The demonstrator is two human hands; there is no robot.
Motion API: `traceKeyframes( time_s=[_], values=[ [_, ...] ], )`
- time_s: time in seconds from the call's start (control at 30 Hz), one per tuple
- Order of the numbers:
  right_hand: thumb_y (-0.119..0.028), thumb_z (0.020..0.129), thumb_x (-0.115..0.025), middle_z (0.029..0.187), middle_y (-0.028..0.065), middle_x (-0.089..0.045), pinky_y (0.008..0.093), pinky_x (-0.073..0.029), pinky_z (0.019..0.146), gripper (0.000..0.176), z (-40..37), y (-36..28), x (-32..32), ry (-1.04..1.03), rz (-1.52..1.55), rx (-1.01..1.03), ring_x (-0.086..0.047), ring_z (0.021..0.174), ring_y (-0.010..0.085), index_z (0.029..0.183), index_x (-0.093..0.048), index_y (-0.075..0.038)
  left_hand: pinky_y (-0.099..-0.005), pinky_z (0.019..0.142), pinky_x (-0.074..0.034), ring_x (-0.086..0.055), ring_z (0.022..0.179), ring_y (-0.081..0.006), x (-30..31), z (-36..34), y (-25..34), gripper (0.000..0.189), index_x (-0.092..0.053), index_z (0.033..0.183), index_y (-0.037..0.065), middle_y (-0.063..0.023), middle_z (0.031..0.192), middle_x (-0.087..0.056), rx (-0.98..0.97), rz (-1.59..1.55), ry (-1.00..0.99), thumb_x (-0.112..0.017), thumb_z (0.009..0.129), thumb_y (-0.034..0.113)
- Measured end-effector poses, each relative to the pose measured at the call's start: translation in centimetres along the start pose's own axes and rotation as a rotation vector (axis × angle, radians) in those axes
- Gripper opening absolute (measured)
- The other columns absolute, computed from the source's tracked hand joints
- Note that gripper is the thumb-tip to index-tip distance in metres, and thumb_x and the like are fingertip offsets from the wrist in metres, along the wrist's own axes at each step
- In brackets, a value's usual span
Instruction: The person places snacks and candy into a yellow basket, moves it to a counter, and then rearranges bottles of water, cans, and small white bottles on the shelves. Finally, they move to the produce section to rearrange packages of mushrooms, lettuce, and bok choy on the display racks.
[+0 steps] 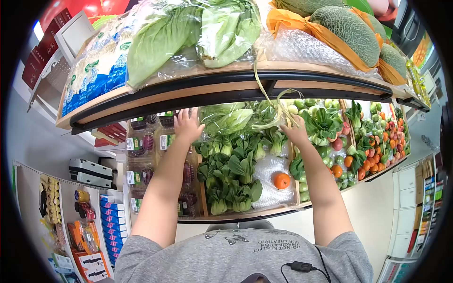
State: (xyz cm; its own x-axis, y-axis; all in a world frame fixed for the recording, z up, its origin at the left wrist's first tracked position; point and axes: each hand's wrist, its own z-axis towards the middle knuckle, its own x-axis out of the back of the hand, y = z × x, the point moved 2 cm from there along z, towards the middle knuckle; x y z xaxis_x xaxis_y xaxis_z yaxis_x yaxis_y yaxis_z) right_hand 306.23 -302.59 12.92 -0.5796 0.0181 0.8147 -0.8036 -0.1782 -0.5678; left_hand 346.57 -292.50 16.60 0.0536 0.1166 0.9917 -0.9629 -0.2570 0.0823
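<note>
My left hand (188, 125) reaches in under the upper shelf, fingers spread, over the clear plastic boxes, its thumb beside the bagged leafy greens (231, 120). On the other side of those greens is my right hand (295, 131), fingers apart, right at some thin pale stalks (281, 118). A strand of the stalks runs up over the shelf's black rail. Below the hands, bok choy (231, 177) stands in rows in a wooden-edged bin. One orange tomato (281, 180) lies on bubble wrap (269, 188) beside the bok choy.
Along the upper shelf's black rail (226, 78) lie bagged lettuce (188, 37) and netted melons (347, 35). Boxed dark produce (141, 144) fills the left bin. Mixed tomatoes and green produce (373, 146) fill the right bins. Shelving with blue boxes (112, 226) stands at lower left.
</note>
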Motion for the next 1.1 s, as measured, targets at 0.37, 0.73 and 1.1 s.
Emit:
traceKeyframes(
  time_s=[0.37, 0.73, 1.1],
  values=[
    [-0.031, 0.078, -0.072, 0.133, 0.0242, -0.039, 0.0417, -0.035, 0.105, 0.067, -21.3, 8.8, 6.6, -0.138, 0.043, -0.26, -0.039, 0.125, 0.0386, 0.129, -0.046, 0.002, -0.0515, 0.108, -0.024, -0.032, 0.132, -0.0372, -2.1, -27.7, -3.3, 0.068, -0.035, 0.142, 0.014, -0.0182, 0.143, -0.034, 0.131, -0.2, 0.089, -0.065, 0.082, 0.028],
    [-0.033, 0.075, -0.073, 0.128, 0.0263, -0.044, 0.0405, -0.038, 0.102, 0.07, -32.3, 7.1, 4.5, -0.024, 0.165, -0.461, -0.043, 0.121, 0.0378, 0.129, -0.046, 0.003, -0.0475, 0.107, -0.028, -0.037, 0.128, -0.0354, -2.5, -31.1, -0.5, 0.061, -0.041, 0.138, 0.01, -0.0136, 0.139, -0.041, 0.087, -0.458, 0.15, -0.064, 0.082, 0.022],
    [-0.03, 0.077, -0.072, 0.131, 0.0218, -0.038, 0.0372, -0.049, 0.089, 0.068, -39.5, 7.6, 11.0, 0.071, 0.193, -0.576, -0.056, 0.102, 0.0312, 0.131, -0.045, 0.001, -0.0466, 0.107, -0.03, -0.035, 0.129, -0.0362, -0.9, -31.5, 3.0, 0.064, -0.042, 0.136, 0.01, -0.015, 0.138, -0.04, -0.017, -0.509, 0.074, -0.068, 0.078, 0.02]
  ],
)
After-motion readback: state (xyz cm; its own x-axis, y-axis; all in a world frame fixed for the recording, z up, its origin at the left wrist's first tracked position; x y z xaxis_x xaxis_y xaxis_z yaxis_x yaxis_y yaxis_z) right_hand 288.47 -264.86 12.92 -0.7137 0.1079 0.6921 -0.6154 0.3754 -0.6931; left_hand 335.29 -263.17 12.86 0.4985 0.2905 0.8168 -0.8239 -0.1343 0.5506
